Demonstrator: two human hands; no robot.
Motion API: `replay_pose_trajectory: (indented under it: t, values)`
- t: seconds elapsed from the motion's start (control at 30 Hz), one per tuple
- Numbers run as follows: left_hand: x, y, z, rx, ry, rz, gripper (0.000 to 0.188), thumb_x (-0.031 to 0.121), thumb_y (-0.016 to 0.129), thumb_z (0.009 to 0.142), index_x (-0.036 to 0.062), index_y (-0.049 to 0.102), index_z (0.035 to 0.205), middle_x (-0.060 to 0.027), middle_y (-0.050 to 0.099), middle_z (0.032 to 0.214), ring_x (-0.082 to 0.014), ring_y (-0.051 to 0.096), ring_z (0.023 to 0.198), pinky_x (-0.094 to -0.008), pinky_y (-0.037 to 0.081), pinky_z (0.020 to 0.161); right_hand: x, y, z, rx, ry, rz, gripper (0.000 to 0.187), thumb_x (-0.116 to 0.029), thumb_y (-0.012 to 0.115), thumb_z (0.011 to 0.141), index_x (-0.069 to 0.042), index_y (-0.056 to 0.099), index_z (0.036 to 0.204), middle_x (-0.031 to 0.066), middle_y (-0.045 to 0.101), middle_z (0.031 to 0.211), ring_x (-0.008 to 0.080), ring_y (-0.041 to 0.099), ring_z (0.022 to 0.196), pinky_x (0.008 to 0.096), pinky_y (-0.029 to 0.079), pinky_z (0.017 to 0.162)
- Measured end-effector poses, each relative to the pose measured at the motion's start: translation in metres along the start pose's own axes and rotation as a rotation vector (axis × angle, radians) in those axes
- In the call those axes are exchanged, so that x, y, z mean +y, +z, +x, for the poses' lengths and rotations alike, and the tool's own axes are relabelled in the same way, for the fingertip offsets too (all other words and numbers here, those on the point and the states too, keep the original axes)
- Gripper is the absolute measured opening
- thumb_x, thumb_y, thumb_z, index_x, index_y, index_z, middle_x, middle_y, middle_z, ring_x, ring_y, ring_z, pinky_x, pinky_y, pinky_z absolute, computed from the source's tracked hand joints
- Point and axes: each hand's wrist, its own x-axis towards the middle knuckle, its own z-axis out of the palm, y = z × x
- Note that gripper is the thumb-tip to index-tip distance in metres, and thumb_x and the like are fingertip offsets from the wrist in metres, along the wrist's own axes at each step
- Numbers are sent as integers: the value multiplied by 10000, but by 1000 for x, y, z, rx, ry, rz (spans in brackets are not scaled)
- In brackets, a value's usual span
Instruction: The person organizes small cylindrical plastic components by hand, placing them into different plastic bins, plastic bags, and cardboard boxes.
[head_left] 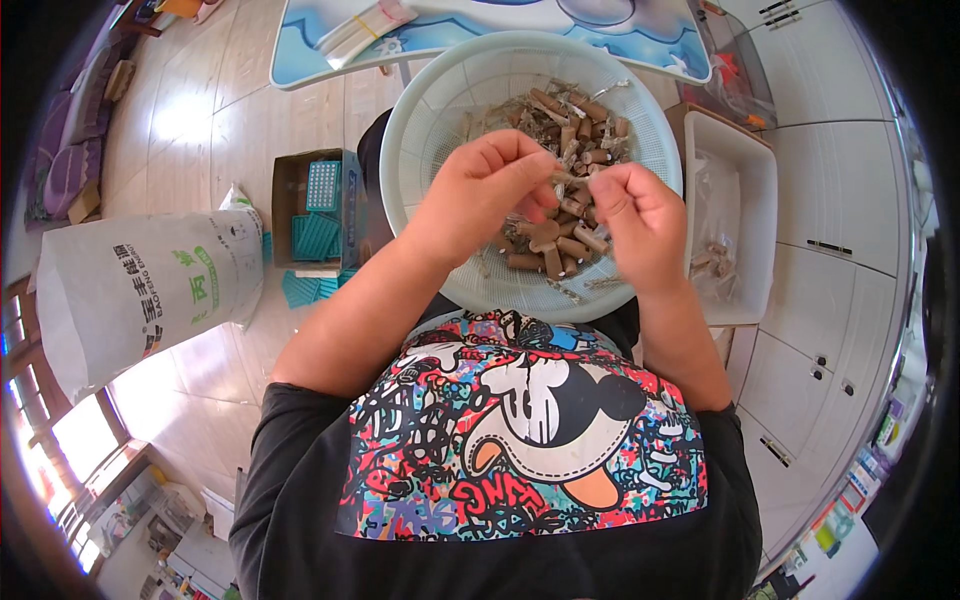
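A large pale-green plastic mesh basket [408, 160] sits in front of me. Inside lie many short brown cylinders [548, 236], some with pale ends, mixed with dry greyish-brown stringy bits [562, 288]. Above them my left hand [485, 195] is closed in a pinch of thumb and forefinger. My right hand [640, 220] pinches just to its right. A thin brownish strand [571, 179] spans the small gap between the fingertips, with both hands gripping it. Its ends are hidden in my fingers.
A white tub [735, 170] with a few brown pieces stands right of the basket. To the left are a cardboard box [284, 190] with teal plastic trays [322, 186] and a large white sack [150, 290]. A blue patterned table [460, 30] lies beyond; white cabinets [830, 170] line the right.
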Motion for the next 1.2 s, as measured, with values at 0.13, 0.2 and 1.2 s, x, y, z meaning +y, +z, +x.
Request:
replay_pose_trajectory:
  t: [0.13, 0.2, 1.2]
  values:
    - [-10, 4, -1, 37, 288, 215, 120, 124, 561, 847, 6, 559, 870, -21, 561, 684, -68, 507, 600, -193, 420, 558, 4, -5, 5, -143, 391, 598, 150, -160, 580, 840, -12, 581, 818, -23, 521, 655, 40, 466, 574, 184, 358, 480]
    - [-5, -1, -1, 71, 103, 242, 128, 133, 577, 841, 7, 563, 859, -14, 553, 708, -60, 505, 624, -186, 416, 579, 1, 7, 3, -39, 256, 442, 148, -166, 582, 841, -19, 583, 823, -21, 520, 644, 39, 454, 567, 174, 354, 495]
    - [-25, 1, -2, 132, -63, -59, 238, 162, 611, 821, 3, 472, 930, -42, 554, 802, -75, 529, 706, -191, 439, 586, 3, 19, 0, -153, 72, 163, 160, -5, 579, 799, 34, 556, 952, 26, 567, 762, 75, 576, 684, 204, 460, 577]
